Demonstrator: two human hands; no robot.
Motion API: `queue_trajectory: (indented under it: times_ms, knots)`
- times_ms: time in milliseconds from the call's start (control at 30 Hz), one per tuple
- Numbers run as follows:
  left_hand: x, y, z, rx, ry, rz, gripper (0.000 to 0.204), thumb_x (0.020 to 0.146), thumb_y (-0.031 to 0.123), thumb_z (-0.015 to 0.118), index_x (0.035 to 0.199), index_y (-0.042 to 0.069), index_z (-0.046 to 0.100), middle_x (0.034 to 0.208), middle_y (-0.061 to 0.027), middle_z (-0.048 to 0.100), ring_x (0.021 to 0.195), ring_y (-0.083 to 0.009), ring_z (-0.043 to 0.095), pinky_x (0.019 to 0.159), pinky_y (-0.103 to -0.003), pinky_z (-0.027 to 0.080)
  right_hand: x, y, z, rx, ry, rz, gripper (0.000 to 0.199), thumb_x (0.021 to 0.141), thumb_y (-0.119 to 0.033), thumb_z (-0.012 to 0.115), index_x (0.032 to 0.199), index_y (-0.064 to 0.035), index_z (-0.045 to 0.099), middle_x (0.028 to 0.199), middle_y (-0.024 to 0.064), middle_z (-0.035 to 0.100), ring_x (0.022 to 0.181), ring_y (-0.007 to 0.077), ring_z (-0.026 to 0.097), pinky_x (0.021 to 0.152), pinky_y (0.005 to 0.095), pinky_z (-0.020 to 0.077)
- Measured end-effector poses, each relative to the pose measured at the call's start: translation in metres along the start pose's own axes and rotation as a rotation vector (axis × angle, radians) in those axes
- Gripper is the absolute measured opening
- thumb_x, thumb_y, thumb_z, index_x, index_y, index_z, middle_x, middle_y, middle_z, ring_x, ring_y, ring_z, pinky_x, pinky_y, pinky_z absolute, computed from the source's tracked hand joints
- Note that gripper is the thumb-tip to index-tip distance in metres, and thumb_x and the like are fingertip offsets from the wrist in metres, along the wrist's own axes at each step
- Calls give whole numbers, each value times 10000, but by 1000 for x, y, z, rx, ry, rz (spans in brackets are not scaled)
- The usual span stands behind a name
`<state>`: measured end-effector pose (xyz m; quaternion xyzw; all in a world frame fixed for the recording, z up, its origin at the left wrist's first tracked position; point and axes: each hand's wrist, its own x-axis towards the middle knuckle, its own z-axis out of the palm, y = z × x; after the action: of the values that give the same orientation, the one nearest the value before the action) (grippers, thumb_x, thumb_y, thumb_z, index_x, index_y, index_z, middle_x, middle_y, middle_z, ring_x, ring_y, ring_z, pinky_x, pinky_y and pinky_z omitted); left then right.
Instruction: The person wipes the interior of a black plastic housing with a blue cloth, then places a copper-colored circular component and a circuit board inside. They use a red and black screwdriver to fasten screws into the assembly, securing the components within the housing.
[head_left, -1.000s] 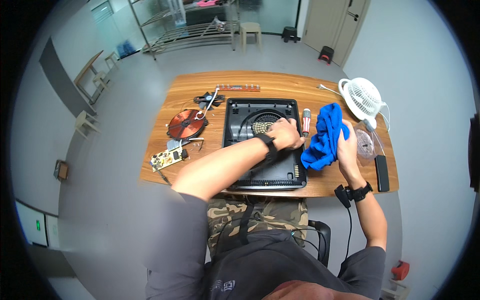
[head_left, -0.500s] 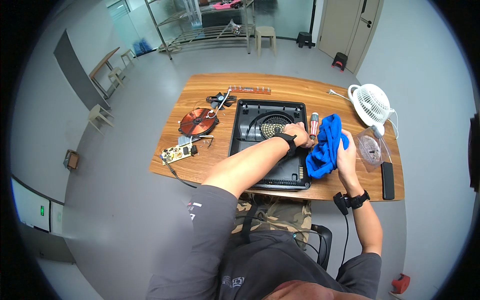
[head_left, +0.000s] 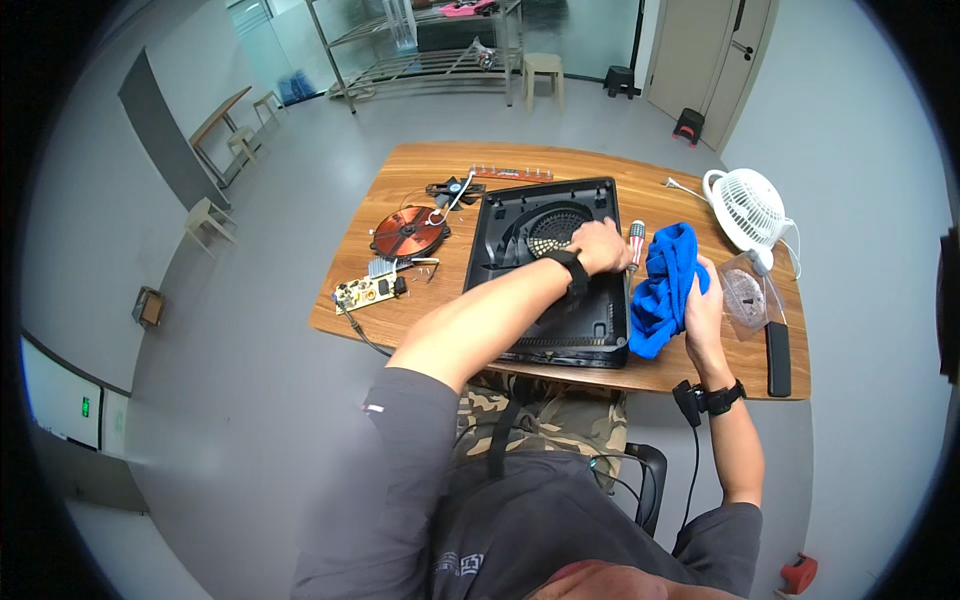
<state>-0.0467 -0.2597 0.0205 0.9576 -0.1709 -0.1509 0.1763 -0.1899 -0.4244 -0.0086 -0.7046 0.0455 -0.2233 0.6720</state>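
A black plastic housing [head_left: 508, 285], an open shell with a round vent grille, lies at the near middle of the table and looks slightly tilted. My left hand [head_left: 600, 246] reaches across it, fingers closed over its right rim; the fingertips are partly hidden. To the right, my right hand [head_left: 704, 305] grips a bunched blue cloth [head_left: 664, 290]. A screwdriver [head_left: 637, 238] with a red and clear handle lies between the housing and the cloth.
At the left are a copper coil disc [head_left: 410, 232], a circuit board [head_left: 366, 292] with a cable, and a small black fan [head_left: 455, 192]. A red strip [head_left: 510, 174] lies at the back. On the right are a white fan [head_left: 748, 208], a clear bag [head_left: 744, 295] and a black bar [head_left: 778, 360].
My left hand has moved up and the housing's far edge has risen with it, tilting the shell. The blue cloth stays in my right hand. The view has shifted a little.
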Motion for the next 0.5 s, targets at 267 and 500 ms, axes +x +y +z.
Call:
queue_trajectory:
  times_ms: [267,500]
  knots:
    - [-47,-30,-109,-373,-23,120,710,970,457,488,1475,-39,435,1304,-263,636,975,-325,728,780,-421,629,1,-37,13,11,-51,-37,371,1080,-282,553,1336,-12,543,1130,71,681,962,104,658,849,270,549]
    - [-113,-58,-189,-740,97,340,277,1025,373,476,1086,105,507,831,-8,522,713,-122,589,649,-292,505,1,-60,20,39,-64,-105,364,1081,-278,541,1332,-13,542,1165,85,677,1008,121,666,884,285,559]
